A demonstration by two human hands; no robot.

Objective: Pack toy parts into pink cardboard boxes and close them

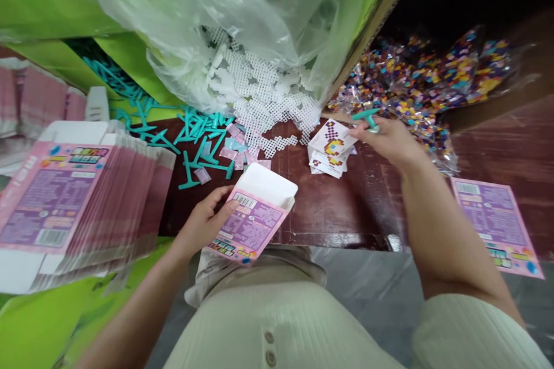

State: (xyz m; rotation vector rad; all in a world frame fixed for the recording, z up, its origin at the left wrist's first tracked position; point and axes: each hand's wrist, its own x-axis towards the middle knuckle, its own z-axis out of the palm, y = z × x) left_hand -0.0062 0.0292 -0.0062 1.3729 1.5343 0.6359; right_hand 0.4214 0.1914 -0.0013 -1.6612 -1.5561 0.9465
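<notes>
My left hand (208, 216) is closed round a small pink and purple cardboard box (255, 225), printed with a barcode and text. Its white end flap stands up, and that end faces the table's far side. In my right hand (387, 135) is a teal T-shaped plastic tool (367, 117). The fingertips of that hand are at the edge of the top card in a small stack of white cards (331, 147) with coloured pixel patterns. Whether they pinch that card I cannot tell. Several teal T-shaped tools (201, 127) and small pink sachets (238, 155) lie beyond the box.
Flattened pink boxes (116, 202) stand in a thick row at left. White perforated pegboards (268, 92) spill from a clear plastic bag (242, 6). Bags of coloured beads (415, 81) fill a carton at right. Another pink and purple box (497, 225) lies at the table's right edge.
</notes>
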